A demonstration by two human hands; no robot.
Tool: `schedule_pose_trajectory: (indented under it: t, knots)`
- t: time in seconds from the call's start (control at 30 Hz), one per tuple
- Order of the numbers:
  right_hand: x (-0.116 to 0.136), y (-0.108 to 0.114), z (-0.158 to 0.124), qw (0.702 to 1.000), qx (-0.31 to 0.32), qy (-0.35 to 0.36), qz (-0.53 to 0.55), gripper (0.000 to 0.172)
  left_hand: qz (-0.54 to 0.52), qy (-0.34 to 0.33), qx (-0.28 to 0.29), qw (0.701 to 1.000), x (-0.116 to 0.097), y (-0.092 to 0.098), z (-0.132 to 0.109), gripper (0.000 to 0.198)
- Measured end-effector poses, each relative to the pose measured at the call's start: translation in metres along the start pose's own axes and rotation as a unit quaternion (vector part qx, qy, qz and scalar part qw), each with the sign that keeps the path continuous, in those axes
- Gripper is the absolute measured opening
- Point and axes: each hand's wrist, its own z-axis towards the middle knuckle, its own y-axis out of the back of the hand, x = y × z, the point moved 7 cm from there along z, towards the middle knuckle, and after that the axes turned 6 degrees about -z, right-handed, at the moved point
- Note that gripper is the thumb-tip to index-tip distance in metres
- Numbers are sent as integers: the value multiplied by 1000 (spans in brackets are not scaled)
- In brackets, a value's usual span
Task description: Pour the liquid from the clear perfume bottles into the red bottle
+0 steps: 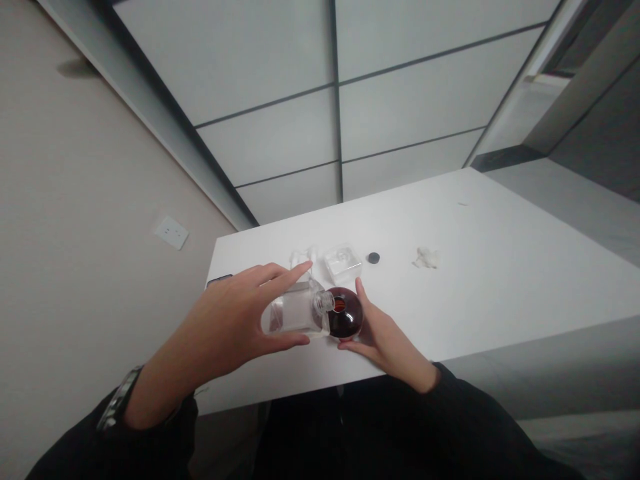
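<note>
Holding a clear bottle (297, 311) at the mouth of a dark red bottle (350, 323), just below the frame's centre.
The left hand (233, 320) grips the clear bottle, tipped sideways; the right hand (387, 335) clasps the dark red bottle over the bench (500, 267).

White panels (270, 53) (dark-framed) stand behind a white table (500, 267); beige wall (75, 233) at left.

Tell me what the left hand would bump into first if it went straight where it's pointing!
Probably the red-brown bottle held in the right hand. The clear bottle in the left hand would get there first, though whether they touch is unclear.
</note>
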Motion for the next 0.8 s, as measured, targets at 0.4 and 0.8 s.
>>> schedule_pose_trajectory:
  t: [0.4,0.8]
  knots:
    - [6,3,2,1000,-8,8,2,121,9,-12,-6,1000,-3,4,1,83]
    - [4,2,1,1000,-3,5,7,122,38,-14,9,999,-5,5,3,86]
